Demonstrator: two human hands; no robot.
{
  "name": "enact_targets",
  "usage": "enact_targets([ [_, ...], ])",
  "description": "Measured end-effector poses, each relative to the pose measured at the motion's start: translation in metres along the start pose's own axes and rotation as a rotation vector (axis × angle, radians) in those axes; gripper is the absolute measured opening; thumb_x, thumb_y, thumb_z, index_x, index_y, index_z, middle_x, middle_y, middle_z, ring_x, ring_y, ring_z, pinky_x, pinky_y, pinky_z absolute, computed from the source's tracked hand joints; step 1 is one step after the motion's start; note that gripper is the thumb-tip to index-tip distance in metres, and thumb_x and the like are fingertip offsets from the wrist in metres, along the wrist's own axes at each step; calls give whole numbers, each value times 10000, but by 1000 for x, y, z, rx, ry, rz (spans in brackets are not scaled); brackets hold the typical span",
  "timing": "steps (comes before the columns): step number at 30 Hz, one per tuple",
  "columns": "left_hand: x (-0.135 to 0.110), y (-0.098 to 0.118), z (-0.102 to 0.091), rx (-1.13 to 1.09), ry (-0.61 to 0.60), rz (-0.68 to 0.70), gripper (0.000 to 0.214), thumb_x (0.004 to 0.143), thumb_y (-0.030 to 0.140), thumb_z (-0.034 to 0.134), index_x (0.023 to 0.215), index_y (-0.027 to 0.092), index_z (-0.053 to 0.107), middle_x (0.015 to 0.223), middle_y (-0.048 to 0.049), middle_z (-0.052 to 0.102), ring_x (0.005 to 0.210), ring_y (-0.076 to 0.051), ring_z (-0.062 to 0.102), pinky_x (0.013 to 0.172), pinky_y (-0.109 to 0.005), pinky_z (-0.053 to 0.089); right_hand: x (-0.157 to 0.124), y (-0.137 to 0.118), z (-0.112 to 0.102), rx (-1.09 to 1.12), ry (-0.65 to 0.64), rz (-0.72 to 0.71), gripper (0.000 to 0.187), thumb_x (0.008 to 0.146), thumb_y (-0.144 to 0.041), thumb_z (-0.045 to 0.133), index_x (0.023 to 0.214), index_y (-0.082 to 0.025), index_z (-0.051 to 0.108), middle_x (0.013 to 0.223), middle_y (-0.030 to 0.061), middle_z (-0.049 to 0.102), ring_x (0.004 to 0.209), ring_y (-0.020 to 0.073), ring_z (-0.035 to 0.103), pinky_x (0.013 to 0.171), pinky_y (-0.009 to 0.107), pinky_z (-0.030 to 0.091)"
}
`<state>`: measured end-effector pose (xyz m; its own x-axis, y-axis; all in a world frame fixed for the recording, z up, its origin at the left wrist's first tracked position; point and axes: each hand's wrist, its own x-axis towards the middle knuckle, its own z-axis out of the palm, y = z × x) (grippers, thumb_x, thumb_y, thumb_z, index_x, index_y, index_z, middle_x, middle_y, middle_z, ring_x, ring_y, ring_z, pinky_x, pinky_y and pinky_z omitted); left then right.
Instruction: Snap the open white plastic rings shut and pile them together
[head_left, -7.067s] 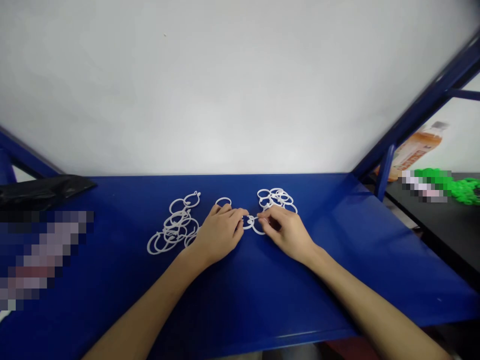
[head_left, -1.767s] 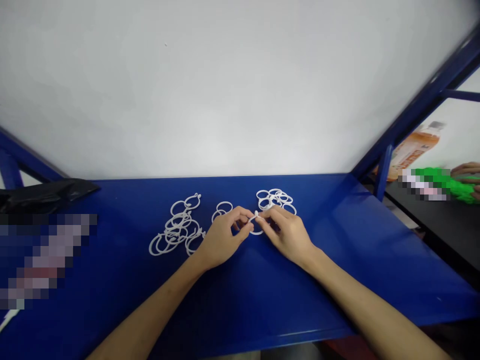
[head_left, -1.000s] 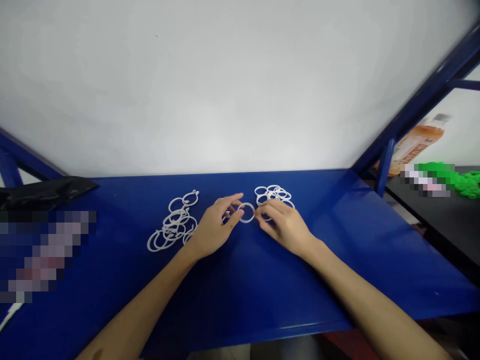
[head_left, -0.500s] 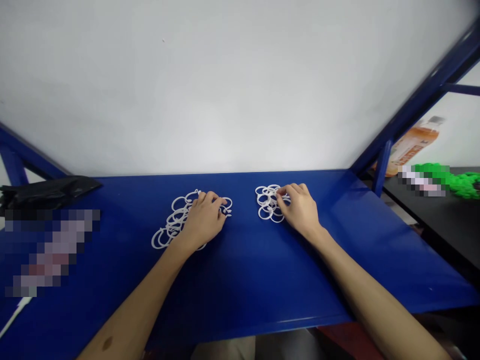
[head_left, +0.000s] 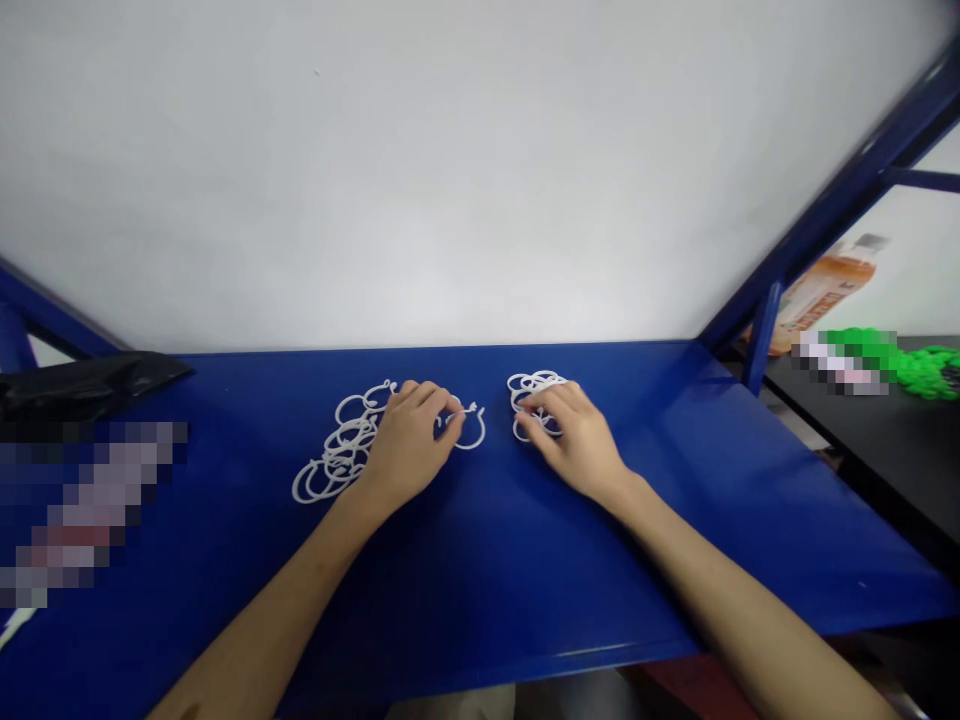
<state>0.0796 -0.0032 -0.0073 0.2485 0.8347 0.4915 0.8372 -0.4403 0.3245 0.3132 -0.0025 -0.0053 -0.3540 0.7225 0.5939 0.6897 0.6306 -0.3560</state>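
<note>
Pinched between thumb and index finger of my left hand is a white open ring, which looks like a plastic shower curtain ring. Its gap points up, with small knobbed ends. Left of and partly under that hand spreads a heap of similar open rings. My right hand is over the right-hand pile of white rings, thumb and index finger apart, with no ring seen between them. The rings in this pile look closed. Part of each pile is hidden by a hand.
The blue tabletop backs onto a pale wall. A black plastic bag and a blurred-out item with a white cable are at left. Blue frame bars slope up on both sides. On a black surface at right stand an orange drink bottle and green items.
My left hand now has an open ring sticking out to the right of its fingertips. My right hand has shifted left across its pile, and its thumb and index finger have parted.
</note>
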Motion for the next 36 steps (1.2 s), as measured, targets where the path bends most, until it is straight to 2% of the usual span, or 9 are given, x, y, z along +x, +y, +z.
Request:
enact_targets([
  [3,-4,18,0,-147,78,80,123,913,217,539,792,212,521,845,-20,619,880,-203,551,875,-385,442,-5,-13,4,128,-112,-31,154,958,-355,600,989,-208,638,903,45,705,847,197,626,771,337,508],
  [5,-6,26,0,-242,59,120,138,904,216,547,776,213,496,828,-11,608,856,-188,551,882,-379,436,-7,-17,6,154,-146,-25,132,976,-312,567,954,-202,636,856,39,699,787,179,624,727,314,501],
  [8,-7,30,-2,-458,-90,74,188,927,286,552,764,209,497,827,3,609,825,-160,561,851,-339,441,-9,-19,6,177,-136,-12,135,997,-250,516,955,-193,631,866,47,698,754,161,619,703,294,494],
  [12,-5,25,-3,-742,-344,-137,322,951,464,522,777,196,562,771,20,582,716,-129,528,684,-268,427,-10,-20,4,242,-142,-77,120,1002,-227,499,981,-196,613,876,48,682,779,161,601,714,295,494],
  [15,-4,20,-2,-838,-421,-212,377,909,552,558,807,191,593,751,23,575,690,-125,508,647,-253,401,-11,-23,3,267,-184,-108,141,1016,-229,467,967,-194,595,835,42,645,757,162,560,687,293,478],
  [21,-7,19,2,-859,-387,-182,415,867,602,595,799,192,589,747,20,573,688,-129,492,637,-251,375,-9,-25,-1,239,-193,-222,200,1038,-237,412,959,-183,587,794,45,603,730,171,490,650,289,446],
  [28,-9,24,3,-776,-316,-70,332,962,472,487,783,200,546,690,38,523,632,-117,463,620,-249,364,-8,-22,-1,190,-182,-248,214,1044,-243,401,951,-176,582,793,49,608,722,171,472,647,284,436],
  [36,-9,25,0,-761,-298,-52,233,951,315,526,760,194,583,750,15,624,694,-126,546,692,-258,418,-11,-21,0,40,-191,-342,262,1046,-197,362,964,-176,610,752,47,602,708,178,458,615,287,402],
])
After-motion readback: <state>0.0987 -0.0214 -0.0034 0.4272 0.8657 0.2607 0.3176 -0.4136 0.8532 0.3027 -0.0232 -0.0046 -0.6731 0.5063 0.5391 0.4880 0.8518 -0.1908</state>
